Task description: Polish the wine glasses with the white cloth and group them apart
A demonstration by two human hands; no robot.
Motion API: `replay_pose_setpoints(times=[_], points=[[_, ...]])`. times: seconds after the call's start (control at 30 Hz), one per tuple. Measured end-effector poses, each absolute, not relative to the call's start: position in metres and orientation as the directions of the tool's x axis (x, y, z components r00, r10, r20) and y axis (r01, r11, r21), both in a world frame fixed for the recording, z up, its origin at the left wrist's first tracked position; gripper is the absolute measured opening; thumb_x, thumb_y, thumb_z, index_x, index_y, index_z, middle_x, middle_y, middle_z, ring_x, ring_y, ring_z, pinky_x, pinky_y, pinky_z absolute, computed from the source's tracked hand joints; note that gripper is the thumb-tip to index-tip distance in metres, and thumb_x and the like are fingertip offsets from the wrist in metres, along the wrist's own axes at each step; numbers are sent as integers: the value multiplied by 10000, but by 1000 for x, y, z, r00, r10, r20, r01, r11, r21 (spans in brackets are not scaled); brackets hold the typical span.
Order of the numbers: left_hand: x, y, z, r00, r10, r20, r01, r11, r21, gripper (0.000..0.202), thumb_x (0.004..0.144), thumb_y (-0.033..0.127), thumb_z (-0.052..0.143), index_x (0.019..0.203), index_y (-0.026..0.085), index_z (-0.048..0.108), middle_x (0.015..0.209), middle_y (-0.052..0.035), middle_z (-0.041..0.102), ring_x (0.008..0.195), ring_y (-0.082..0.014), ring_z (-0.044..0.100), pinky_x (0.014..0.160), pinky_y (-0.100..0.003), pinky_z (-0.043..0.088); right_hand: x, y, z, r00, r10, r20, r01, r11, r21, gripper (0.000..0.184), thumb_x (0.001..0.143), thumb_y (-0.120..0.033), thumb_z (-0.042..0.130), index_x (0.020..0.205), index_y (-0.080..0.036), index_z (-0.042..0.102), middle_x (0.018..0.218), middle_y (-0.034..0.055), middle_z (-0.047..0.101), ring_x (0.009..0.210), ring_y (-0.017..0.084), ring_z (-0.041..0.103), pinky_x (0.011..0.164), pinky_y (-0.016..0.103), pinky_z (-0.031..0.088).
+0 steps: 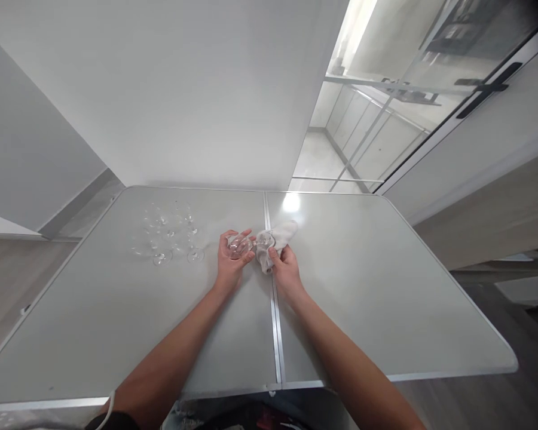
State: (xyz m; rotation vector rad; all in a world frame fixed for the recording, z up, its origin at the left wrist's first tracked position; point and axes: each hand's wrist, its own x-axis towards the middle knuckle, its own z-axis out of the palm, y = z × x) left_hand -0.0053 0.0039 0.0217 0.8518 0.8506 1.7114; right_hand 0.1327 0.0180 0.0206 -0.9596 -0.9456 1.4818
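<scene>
A clear stemmed glass lies sideways above the middle of the table, its bowl to the left and its foot to the right. My left hand is closed round the bowl, fingers behind and thumb in front. With my right hand I grip a white cloth, which is pressed against the foot of the glass. Part of the cloth hangs below the foot. To the left of my hands, several more clear stemmed glasses are grouped on the table; their outlines are faint and overlap.
The pale folding table has a metal-edged seam down its middle. A white wall rises behind it. To the right is a glass-paned door with a dark handle. A white cable shows at the lower left.
</scene>
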Motion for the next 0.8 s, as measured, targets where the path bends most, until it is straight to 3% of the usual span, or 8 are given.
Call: replay_pose_setpoints(times=[0.13,0.3,0.43,0.63,0.8], points=[[-3,3,17,-218,971,99,-388,-179,904,601,649,286,921,1131,229,567,1250,-125,709,1084,-271,715,968,-439,560,133,16,18,-42,993,-107,-325,-115,-939,381,777,-446,809,1022,-178,694,974,78,738,878,200,686,829,340,540],[-1,1,14,-240,963,124,-278,-190,941,305,725,317,871,928,167,700,1022,-124,779,1021,-269,737,988,-465,553,134,12,21,-74,994,-78,-317,-97,-943,394,723,-424,853,1001,-172,731,999,101,749,914,234,691,836,364,540],[-3,0,11,-237,965,116,-285,-183,941,292,700,299,885,905,171,721,977,-112,785,977,-266,749,956,-464,571,132,10,22,-142,989,-28,-328,-73,-942,386,839,-524,716,1036,-192,708,991,90,741,878,219,681,806,358,534],[-2,1,10,-280,946,163,-285,-244,927,226,702,277,883,841,178,734,933,-95,781,997,-259,741,991,-471,557,140,13,23,-70,997,42,-13,41,-999,324,788,-460,764,911,-161,746,895,68,741,836,236,650,764,349,516],[-2,1,12,-250,958,142,-313,-219,924,236,689,272,892,840,179,737,931,-97,783,997,-265,744,984,-469,561,137,13,21,-115,992,42,-102,30,-994,343,830,-441,726,1032,-164,732,966,75,748,880,241,669,800,343,518]])
